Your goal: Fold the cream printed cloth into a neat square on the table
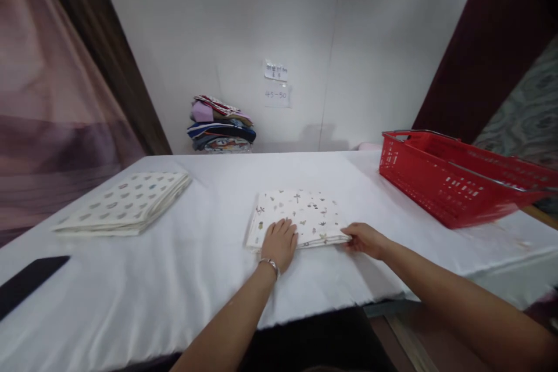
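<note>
A folded white cloth with small printed figures (305, 212) lies in the middle of the table. My left hand (279, 242), with a bracelet on the wrist, rests flat on its near left part, fingers stretched out. My right hand (365, 239) touches the cloth's near right corner, fingers curled round the edge.
A white sheet covers the table (187, 279). A second folded patterned cloth (124, 209) lies at the left. A red plastic basket (453, 183) stands at the right. A pile of folded fabrics (220, 125) sits by the far wall. A dark flat object (26, 282) lies at the near left.
</note>
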`<state>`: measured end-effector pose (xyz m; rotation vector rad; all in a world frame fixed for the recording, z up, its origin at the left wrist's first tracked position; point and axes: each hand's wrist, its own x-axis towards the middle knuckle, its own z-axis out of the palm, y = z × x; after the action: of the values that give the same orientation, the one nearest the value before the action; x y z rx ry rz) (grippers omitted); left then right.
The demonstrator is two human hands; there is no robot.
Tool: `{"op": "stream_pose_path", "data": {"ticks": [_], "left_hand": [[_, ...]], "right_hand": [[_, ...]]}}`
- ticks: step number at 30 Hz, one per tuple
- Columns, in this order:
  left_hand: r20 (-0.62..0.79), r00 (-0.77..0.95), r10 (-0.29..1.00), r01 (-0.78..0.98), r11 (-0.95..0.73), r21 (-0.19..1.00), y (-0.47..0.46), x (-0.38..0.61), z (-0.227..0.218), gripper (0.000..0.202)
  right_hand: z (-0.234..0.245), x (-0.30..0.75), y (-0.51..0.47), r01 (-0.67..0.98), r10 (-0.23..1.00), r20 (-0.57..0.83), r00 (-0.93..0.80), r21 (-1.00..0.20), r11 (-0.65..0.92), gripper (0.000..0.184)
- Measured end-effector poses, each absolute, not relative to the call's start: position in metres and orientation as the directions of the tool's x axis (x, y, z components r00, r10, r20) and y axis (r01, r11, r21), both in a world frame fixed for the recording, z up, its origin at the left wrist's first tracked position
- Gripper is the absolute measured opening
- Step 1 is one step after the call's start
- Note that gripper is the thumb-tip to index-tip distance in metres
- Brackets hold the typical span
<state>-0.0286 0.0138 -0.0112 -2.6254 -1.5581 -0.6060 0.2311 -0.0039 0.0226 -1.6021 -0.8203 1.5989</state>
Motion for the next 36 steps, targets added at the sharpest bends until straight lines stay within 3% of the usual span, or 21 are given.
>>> {"op": "stream_pose_path", "data": {"ticks": [9, 13, 16, 18, 21, 23, 25, 27, 30, 32, 36], "left_hand": [[0.297, 0.37, 0.88, 0.868, -0.441, 0.226, -0.003, -0.03, -0.009, 0.042], [0.307, 0.331, 0.892, 0.88, -0.409, 0.24, -0.011, -0.038, -0.011, 0.043], [0.299, 0.34, 0.892, 0.874, -0.417, 0.25, -0.015, -0.047, -0.01, 0.041], [0.288, 0.361, 0.887, 0.858, -0.437, 0.271, -0.016, -0.05, -0.003, 0.038], [0.248, 0.372, 0.894, 0.849, -0.436, 0.299, -0.006, -0.046, 0.017, 0.035], [0.261, 0.358, 0.897, 0.857, -0.426, 0.291, 0.008, -0.037, 0.031, 0.035], [0.278, 0.359, 0.891, 0.864, -0.43, 0.263, 0.026, -0.025, 0.037, 0.038], [0.22, 0.346, 0.912, 0.887, -0.394, 0.239, 0.044, -0.017, 0.033, 0.046], [0.044, 0.303, 0.952, 0.926, -0.305, 0.223, 0.058, -0.018, 0.013, 0.061], [0.043, 0.317, 0.948, 0.92, -0.318, 0.228, 0.06, -0.024, 0.0, 0.064], [0.042, 0.315, 0.948, 0.917, -0.315, 0.246, 0.06, -0.03, -0.004, 0.065]], "right_hand": [[0.017, 0.264, -0.003, 0.121, 0.887, -0.447, 0.114, -0.88, -0.459, 0.018], [0.008, 0.272, -0.006, 0.242, 0.865, -0.463, 0.196, -0.832, -0.5, 0.021], [0.003, 0.276, -0.009, 0.4, 0.885, -0.407, 0.225, -0.79, -0.465, 0.035], [0.004, 0.275, -0.009, 0.603, 0.921, -0.31, 0.235, -0.697, -0.388, 0.048], [0.015, 0.262, -0.004, 0.869, 0.992, 0.007, 0.124, -0.484, -0.105, 0.053], [0.023, 0.244, 0.004, 0.91, 0.976, 0.212, -0.051, -0.392, 0.133, 0.048], [0.027, 0.225, 0.016, 0.892, 0.939, 0.299, -0.168, -0.36, 0.274, 0.048], [0.024, 0.211, 0.029, 0.889, 0.932, 0.251, -0.261, -0.312, 0.334, 0.053], [0.008, 0.207, 0.042, 0.942, 0.967, 0.025, -0.255, -0.218, 0.254, 0.059], [-0.003, 0.211, 0.045, 0.962, 0.973, -0.063, -0.224, -0.173, 0.21, 0.061], [-0.01, 0.218, 0.043, 0.968, 0.97, -0.113, -0.216, -0.152, 0.198, 0.063]]}}
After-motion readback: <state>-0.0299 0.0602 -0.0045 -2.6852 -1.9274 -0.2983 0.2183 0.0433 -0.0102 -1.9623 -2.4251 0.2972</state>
